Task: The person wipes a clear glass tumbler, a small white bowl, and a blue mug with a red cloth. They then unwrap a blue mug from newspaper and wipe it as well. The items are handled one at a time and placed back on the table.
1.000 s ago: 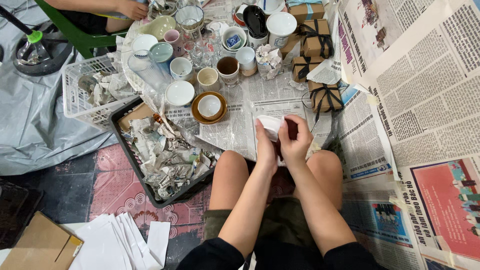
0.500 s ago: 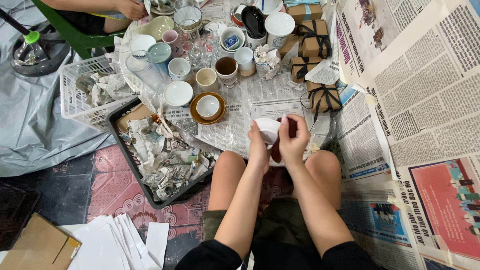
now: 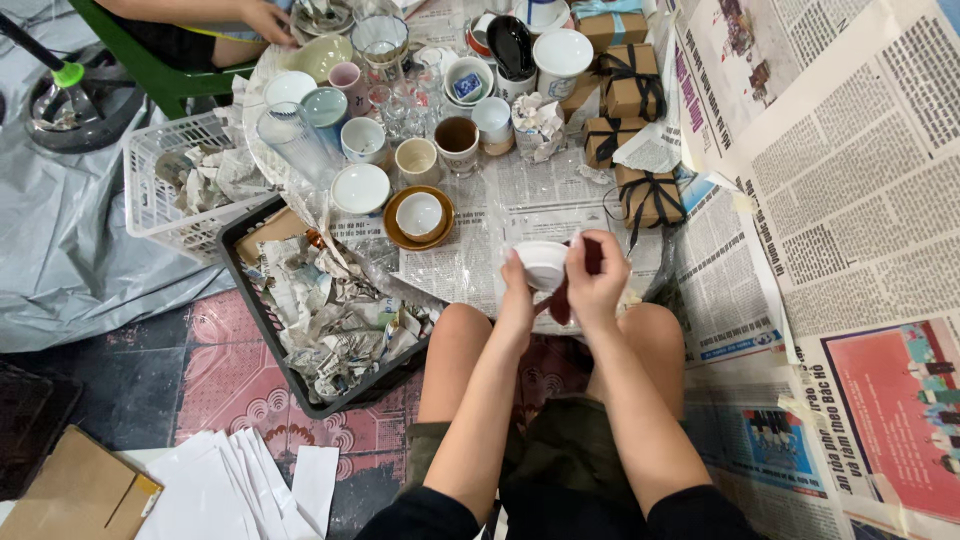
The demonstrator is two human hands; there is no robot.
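Small white bowl (image 3: 541, 264), held above the knees over the newspaper-covered floor (image 3: 860, 200): left hand (image 3: 517, 295) cups its rim, right hand (image 3: 597, 280) pinches the opposite edge. Likely light, glazed, slippery, breakable; grip the rim.

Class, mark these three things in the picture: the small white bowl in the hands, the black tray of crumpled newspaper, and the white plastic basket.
small white bowl (image 3: 541, 264), head view, on its upturned base.
black tray (image 3: 262, 318), head view, on its left rim.
white plastic basket (image 3: 146, 190), head view, on its left lattice wall.
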